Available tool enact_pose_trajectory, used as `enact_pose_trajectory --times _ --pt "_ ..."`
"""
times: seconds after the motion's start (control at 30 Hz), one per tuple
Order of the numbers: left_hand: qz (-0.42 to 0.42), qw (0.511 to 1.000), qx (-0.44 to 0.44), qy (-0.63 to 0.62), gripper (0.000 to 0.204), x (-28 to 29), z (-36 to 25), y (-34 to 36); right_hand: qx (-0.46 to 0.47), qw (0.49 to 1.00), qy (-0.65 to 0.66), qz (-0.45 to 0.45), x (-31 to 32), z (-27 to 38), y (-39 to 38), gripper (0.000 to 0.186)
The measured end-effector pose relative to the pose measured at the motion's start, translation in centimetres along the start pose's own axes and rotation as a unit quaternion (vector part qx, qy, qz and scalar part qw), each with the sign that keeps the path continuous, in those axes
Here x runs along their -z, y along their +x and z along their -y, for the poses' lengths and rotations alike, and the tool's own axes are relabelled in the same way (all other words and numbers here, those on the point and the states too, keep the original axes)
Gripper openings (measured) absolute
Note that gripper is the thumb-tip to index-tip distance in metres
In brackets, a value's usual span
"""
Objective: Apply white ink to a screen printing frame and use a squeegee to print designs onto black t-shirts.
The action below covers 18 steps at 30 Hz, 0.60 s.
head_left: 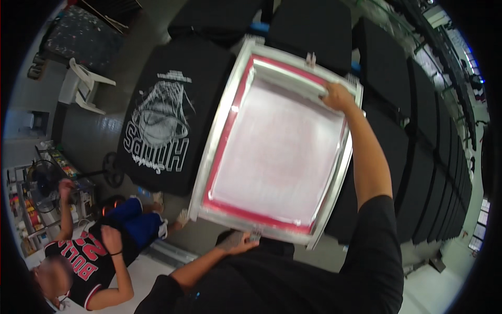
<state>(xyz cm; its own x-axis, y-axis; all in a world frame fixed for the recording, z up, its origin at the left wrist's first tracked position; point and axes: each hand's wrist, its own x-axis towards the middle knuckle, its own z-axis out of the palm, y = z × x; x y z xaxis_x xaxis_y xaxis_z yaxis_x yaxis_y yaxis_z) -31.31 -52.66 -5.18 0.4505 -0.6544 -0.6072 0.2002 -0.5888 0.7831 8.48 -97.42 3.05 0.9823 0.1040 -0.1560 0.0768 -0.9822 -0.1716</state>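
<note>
I hold a screen-printing frame [277, 152] with a silver metal rim, red inner border and pale pink mesh, tilted over a row of pallets. My right hand [337, 97] grips the squeegee bar [293, 78] at the frame's far edge. My left hand [238, 242] holds the frame's near edge from below. To the left lies a black T-shirt [167, 115] with a white basketball-net print, spread flat on a pallet.
Black shirt-covered pallets [413, 136] run in a long row to the right. At lower left another person in a black jersey and blue shorts [99, 251] sits near a cluttered shelf [31, 199]. A white plastic chair [81, 83] stands at upper left.
</note>
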Motion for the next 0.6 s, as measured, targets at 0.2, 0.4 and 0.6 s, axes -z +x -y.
enact_pose_trajectory --times 0.2,0.4,0.6 --pt "-0.05 0.997 0.009 0.059 0.056 -0.6 -0.2 0.1 0.089 0.996 0.02 0.003 -2.9 6.0 -10.4 0.032" --pt "-0.025 0.999 -0.014 0.023 0.039 -0.8 0.5 1.1 0.006 0.998 0.031 0.059 -6.9 17.9 -28.0 0.042" --pt "-0.058 0.998 -0.011 0.03 0.04 -1.5 1.0 1.1 0.025 0.995 0.1 -0.01 -10.3 25.5 -38.8 0.044"
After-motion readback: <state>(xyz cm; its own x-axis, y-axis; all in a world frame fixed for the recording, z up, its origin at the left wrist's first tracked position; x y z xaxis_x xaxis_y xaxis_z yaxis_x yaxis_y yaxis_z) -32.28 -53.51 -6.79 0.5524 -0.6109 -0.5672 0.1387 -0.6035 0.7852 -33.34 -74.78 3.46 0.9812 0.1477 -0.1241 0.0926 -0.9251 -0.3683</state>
